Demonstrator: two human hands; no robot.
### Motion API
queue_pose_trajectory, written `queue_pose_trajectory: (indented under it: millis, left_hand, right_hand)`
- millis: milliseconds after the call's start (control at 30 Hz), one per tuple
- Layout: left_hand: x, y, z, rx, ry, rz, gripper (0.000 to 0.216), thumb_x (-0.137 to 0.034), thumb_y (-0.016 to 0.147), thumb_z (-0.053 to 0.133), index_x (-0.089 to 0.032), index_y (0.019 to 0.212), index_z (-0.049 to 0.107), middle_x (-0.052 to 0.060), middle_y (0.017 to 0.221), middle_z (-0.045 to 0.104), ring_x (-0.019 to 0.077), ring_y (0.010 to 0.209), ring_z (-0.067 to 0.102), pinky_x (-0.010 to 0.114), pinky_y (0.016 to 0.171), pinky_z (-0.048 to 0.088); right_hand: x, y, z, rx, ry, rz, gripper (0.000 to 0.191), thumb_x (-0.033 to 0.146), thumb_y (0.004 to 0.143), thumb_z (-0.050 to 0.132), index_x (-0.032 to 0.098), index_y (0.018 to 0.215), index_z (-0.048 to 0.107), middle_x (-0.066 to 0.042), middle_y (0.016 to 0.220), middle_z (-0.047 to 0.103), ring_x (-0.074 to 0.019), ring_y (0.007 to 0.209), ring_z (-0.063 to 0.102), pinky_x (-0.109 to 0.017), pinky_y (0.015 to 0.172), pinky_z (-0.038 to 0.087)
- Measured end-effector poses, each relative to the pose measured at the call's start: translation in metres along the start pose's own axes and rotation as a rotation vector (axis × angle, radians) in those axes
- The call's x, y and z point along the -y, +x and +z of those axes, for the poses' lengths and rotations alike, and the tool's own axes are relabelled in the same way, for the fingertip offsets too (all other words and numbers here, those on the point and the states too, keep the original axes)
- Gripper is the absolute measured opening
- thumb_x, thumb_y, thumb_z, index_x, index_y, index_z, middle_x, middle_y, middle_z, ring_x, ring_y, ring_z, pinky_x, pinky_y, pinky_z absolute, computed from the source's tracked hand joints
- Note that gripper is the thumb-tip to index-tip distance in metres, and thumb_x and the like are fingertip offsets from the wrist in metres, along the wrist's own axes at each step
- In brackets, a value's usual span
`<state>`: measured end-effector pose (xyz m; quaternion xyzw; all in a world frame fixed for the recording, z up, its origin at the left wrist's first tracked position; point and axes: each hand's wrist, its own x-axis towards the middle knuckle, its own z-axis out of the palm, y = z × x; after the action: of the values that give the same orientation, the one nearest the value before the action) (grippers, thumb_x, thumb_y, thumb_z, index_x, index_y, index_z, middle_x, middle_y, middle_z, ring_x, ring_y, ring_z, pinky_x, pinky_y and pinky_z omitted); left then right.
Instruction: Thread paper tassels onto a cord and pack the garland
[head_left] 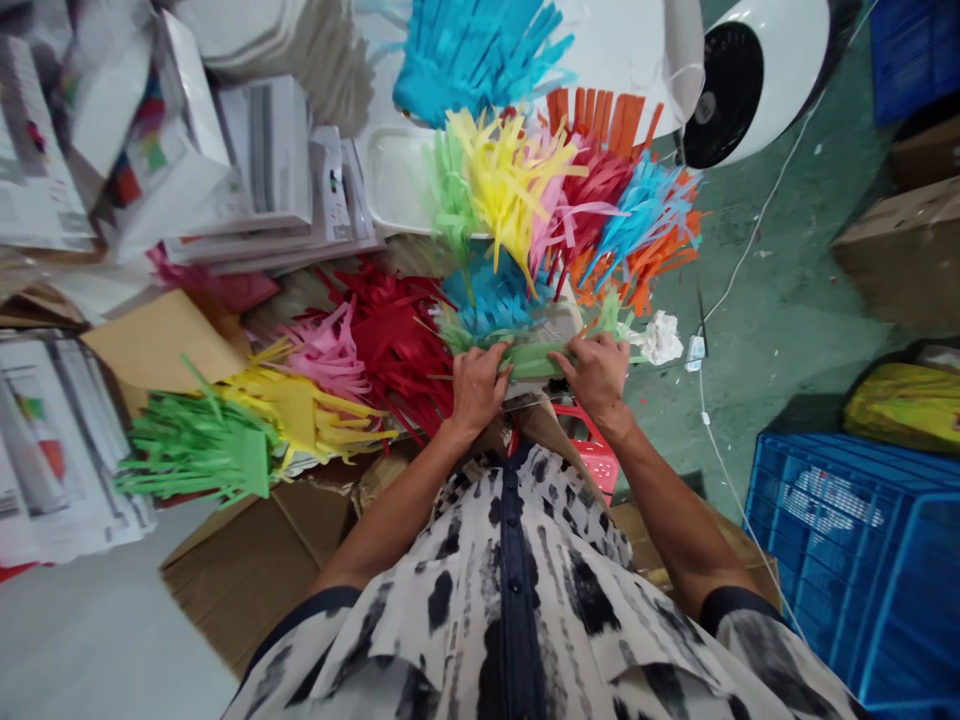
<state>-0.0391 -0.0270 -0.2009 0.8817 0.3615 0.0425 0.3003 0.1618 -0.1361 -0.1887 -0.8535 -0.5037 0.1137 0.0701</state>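
Observation:
My left hand [478, 385] pinches one end of a light green paper strip [534, 358] at the near edge of the work surface. The strip's other end is gripped by my right hand [600, 378], with fringed green paper around its fingertips. Just beyond the strip lies a blue fringed bundle [491, 295]. Dark red fringed paper [394, 335] spreads to the left of my left hand. Farther back are yellow fringed paper [510, 170], pink, red, blue and orange fringes, and a larger blue bundle [476, 60]. A crumpled white tissue [661, 338] rests right of my right hand.
At the left lie green fringe [202, 440], yellow fringe [307, 415] and stacked white boxes [262, 150]. A white tray [397, 180] sits behind. On the right are a white cable [750, 245], a blue crate [847, 560] and a cardboard box [900, 255]. A red stool [596, 455] stands below.

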Motion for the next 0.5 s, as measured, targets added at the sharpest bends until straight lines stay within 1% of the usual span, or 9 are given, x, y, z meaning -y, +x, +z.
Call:
queue_pose_trajectory:
  millis: [167,367,433,500]
  left_hand:
    - [-0.004,-0.002,-0.001,-0.001,0.006,-0.007,0.038,-0.031,0.103,0.054,-0.021,0.139,0.060,0.011,0.117,0.075,0.0305,0.107,0.064,0.042,0.095,0.042]
    - [-0.007,-0.003,0.003,-0.020,0.066,0.008,0.036,-0.027,0.102,0.054,-0.017,0.135,0.065,0.013,0.119,0.075,0.0302,0.107,0.064,0.044,0.095,0.043]
    - [-0.007,-0.004,0.006,-0.052,0.109,0.026,0.035,-0.026,0.102,0.054,-0.016,0.134,0.066,0.014,0.118,0.076,0.0300,0.108,0.065,0.045,0.096,0.044]
    - [-0.007,-0.006,0.008,-0.107,0.153,0.062,0.036,-0.026,0.104,0.054,-0.020,0.138,0.065,0.014,0.123,0.075,0.0297,0.115,0.064,0.047,0.101,0.044]
  right_hand:
    - [-0.003,0.008,-0.002,0.097,-0.002,0.053,0.050,0.058,0.103,0.052,0.020,0.083,0.076,-0.012,0.076,0.073,-0.0310,0.090,0.058,-0.042,0.083,0.030]
    - [-0.004,0.014,-0.006,0.177,0.036,0.125,0.051,0.060,0.103,0.052,0.019,0.092,0.080,-0.012,0.083,0.074,-0.0313,0.095,0.059,-0.041,0.085,0.031]
    - [-0.003,0.017,-0.006,0.197,0.034,0.136,0.051,0.060,0.103,0.052,0.018,0.095,0.080,-0.013,0.083,0.075,-0.0319,0.098,0.060,-0.041,0.086,0.032]
    - [-0.003,0.019,-0.006,0.202,0.024,0.138,0.050,0.059,0.103,0.053,0.018,0.095,0.080,-0.013,0.082,0.075,-0.0323,0.098,0.060,-0.041,0.086,0.032]
